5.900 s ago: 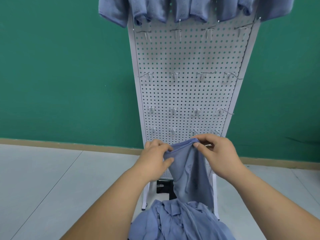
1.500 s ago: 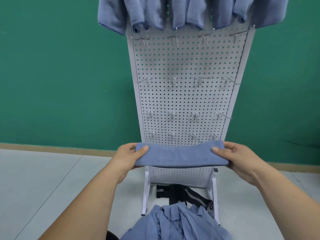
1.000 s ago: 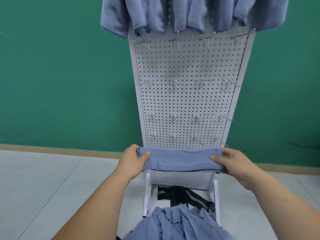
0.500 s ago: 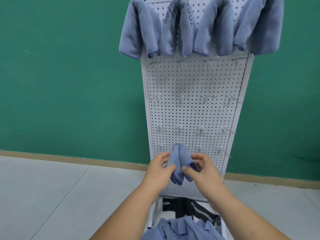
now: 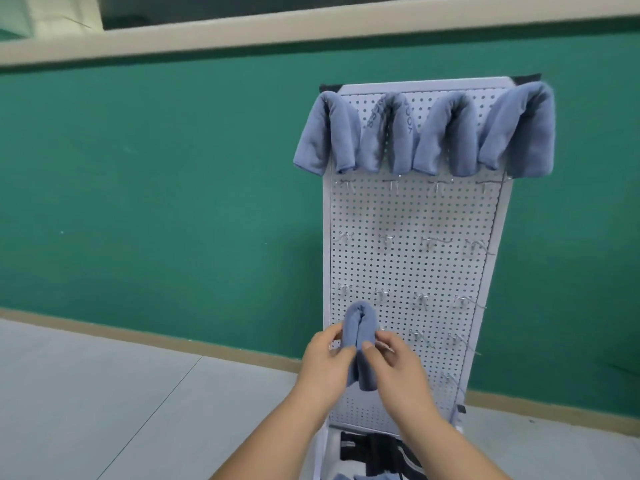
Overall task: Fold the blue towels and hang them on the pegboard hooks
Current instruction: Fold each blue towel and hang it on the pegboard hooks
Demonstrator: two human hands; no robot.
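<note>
Four hung towels [image 5: 426, 136] draped side by side across the top of the white pegboard [image 5: 408, 216] in the head view, each doubled over so that its ends pointed down. Under them ran rows of bare wire hooks [image 5: 391, 186].

Low in front of the board I held the folded towel [image 5: 360, 337] between both hands. My left hand [image 5: 325, 365] pinched its left side with thumb and fingertips, and my right hand [image 5: 394, 368] pinched the right side, fingers curled onto the cloth. The towel was a narrow, thick blue bundle bent into an upside-down U, with its rounded crown up and its two ends hanging between my palms. No loose corner stuck out. It sat level with the lower hook rows; whether it touched the board I could not tell.

I judged the folding finished and the hanging step in hand. The next move called for lifting the bundle to a free hook, probably in the row just beneath the hung towels, and seating the crown over it so both ends hung evenly. The limp cloth could slump if one side were released early.

At the bottom edge a scrap of unfolded towels [image 5: 363, 477] showed beside black straps [image 5: 374, 448] at the board's foot.
</note>
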